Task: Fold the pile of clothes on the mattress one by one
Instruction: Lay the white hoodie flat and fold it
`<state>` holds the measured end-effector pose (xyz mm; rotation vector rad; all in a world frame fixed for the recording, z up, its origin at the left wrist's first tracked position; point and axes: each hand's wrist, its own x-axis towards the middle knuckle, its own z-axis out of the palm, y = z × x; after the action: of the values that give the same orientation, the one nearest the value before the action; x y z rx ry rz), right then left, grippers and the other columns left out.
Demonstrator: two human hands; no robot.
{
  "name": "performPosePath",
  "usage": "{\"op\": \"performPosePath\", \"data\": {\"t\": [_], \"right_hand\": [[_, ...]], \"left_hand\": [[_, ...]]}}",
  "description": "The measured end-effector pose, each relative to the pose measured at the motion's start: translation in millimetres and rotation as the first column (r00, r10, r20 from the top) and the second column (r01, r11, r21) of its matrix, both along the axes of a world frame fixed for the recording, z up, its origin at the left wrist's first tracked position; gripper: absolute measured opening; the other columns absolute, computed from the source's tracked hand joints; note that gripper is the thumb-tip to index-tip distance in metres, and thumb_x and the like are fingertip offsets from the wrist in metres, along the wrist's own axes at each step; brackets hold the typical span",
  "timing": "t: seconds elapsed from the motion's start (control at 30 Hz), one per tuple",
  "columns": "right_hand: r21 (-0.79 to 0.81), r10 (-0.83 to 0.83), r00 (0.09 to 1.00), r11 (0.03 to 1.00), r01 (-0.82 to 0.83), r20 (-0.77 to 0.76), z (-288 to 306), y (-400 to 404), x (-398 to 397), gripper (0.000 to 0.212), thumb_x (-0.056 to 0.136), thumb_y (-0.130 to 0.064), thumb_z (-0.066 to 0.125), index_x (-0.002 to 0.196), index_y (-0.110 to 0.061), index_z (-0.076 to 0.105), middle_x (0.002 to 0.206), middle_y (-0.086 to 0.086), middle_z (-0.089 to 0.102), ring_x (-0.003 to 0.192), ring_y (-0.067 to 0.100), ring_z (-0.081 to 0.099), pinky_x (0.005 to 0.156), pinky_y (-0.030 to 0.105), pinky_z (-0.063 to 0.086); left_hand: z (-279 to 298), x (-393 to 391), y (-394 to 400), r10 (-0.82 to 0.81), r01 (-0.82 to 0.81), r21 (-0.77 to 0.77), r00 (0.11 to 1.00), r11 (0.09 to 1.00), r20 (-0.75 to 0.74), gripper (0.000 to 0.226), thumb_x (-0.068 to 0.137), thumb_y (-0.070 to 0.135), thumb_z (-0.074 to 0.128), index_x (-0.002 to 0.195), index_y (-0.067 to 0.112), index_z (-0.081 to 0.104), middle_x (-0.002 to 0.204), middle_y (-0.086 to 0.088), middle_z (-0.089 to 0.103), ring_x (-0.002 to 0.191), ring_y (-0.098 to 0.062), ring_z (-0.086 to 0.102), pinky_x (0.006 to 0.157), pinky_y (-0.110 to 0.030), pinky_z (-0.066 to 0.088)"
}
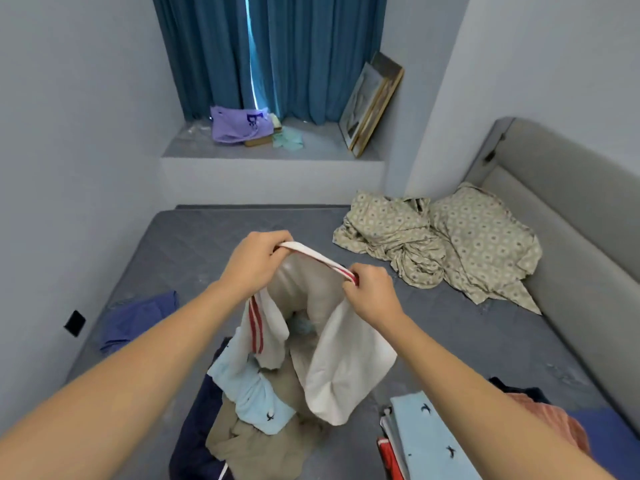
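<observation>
Heaped clothes at 6 o'clock could be snagged by the white garment, whose striped band is pinched by the left hand and right hand.

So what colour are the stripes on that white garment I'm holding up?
Red, on the white garment; the head view shows them.

Only two bare forearms show of this person, running in from the bottom corners, and no sleeve or cuff covers either one as far back as the picture's edge. The left hand carries no ring, watch or band at the wrist, and the right hand is just as plain, no glove, nothing worn. Short, unpainted fingernails, as far as they can be made out.
</observation>
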<state>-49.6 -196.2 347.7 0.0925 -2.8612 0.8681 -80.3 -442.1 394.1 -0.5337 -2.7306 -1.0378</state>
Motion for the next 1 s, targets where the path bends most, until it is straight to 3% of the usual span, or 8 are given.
{"op": "performPosePath", "data": {"t": [0.1,0.27,0.43,0.57,0.77,0.83,0.9,1.0], "right_hand": [[-0.028,0.069,0.996,0.997,-0.07,-0.051,40,-2,-8,0.021,0.09,-0.006,0.054,0.07,-0.008,0.05,0.061,0.01,0.052,0.062,0.033,0.051,0.061,0.047,0.042],[-0.19,0.209,0.974,0.956,-0.222,-0.086,94,-9,-24,0.026,0.1,-0.012,0.062,0.076,-0.004,0.057,0.061,-0.003,0.045,0.056,0.007,0.039,0.06,0.035,0.031],[-0.197,0.301,0.942,0.924,-0.327,-0.149,131,-24,-35,0.021,0.102,-0.016,0.063,0.081,-0.012,0.062,0.067,-0.007,0.052,0.062,0.003,0.046,0.061,0.028,0.033],[-0.181,0.282,0.934,0.929,-0.323,-0.22,146,-35,-43,0.017,0.099,-0.017,0.067,0.083,-0.022,0.062,0.07,-0.011,0.058,0.067,-0.002,0.052,0.063,0.016,0.037],[-0.102,0.248,0.949,0.957,-0.271,-0.195,133,-40,-48,0.024,0.1,-0.025,0.067,0.077,-0.02,0.063,0.062,-0.01,0.053,0.058,0.002,0.046,0.056,0.023,0.032],[-0.171,0.265,0.947,0.94,-0.295,-0.181,135,-46,-47,0.026,0.101,-0.023,0.066,0.076,-0.014,0.066,0.061,-0.01,0.053,0.056,0.004,0.045,0.056,0.027,0.032],[-0.242,0.318,0.933,0.904,-0.352,-0.168,142,-55,-45,0.032,0.101,-0.02,0.065,0.07,-0.017,0.06,0.057,-0.014,0.049,0.054,0.003,0.042,0.054,0.021,0.029],[-0.263,0.432,0.893,0.854,-0.449,-0.126,150,-76,-38,0.026,0.1,-0.016,0.066,0.074,-0.01,0.064,0.064,-0.012,0.051,0.06,0.004,0.041,0.058,0.025,0.031]], "left_hand": [[45,-8,-12,0.017,-0.016,0.012,0.998,1.0,-0.06,0.017,0.098,0.019,0.062,0.086,0.028,0.069,0.075,0.006,0.068,0.075,-0.018,0.063,0.072,-0.044,0.051],[95,-19,-37,0.035,-0.031,0.063,0.997,0.998,-0.066,0.02,0.097,0.027,0.069,0.077,0.027,0.068,0.067,0.009,0.061,0.064,-0.009,0.052,0.065,-0.039,0.042],[123,-14,-59,0.059,-0.048,0.127,0.994,0.991,-0.09,0.032,0.097,0.021,0.07,0.07,0.038,0.064,0.064,0.021,0.059,0.062,-0.001,0.05,0.065,-0.032,0.038],[136,-12,-75,0.076,-0.05,0.188,0.988,0.981,-0.131,0.024,0.098,0.024,0.067,0.074,0.026,0.07,0.064,0.013,0.058,0.064,-0.006,0.047,0.064,-0.033,0.037],[139,-12,-91,0.05,-0.019,0.169,0.982,0.985,-0.181,0.021,0.098,0.025,0.069,0.078,0.021,0.073,0.062,0.004,0.055,0.06,-0.005,0.043,0.061,-0.033,0.035],[126,-12,-101,0.067,-0.038,0.166,0.983,0.985,-0.17,0.031,0.099,0.031,0.067,0.068,0.025,0.064,0.058,0.008,0.051,0.058,-0.005,0.041,0.06,-0.034,0.033],[113,-8,-107,0.069,-0.051,0.147,0.99,0.988,-0.119,0.033,0.097,0.046,0.066,0.068,0.03,0.061,0.059,0.013,0.052,0.058,-0.005,0.043,0.059,-0.035,0.035],[103,2,-91,-0.001,0.001,0.133,1.0,0.991,0.005,0.034,0.079,0.071,0.072,0.096,0.042,0.067,0.075,0.006,0.065,0.066,-0.003,0.054,0.066,-0.03,0.048]]}}
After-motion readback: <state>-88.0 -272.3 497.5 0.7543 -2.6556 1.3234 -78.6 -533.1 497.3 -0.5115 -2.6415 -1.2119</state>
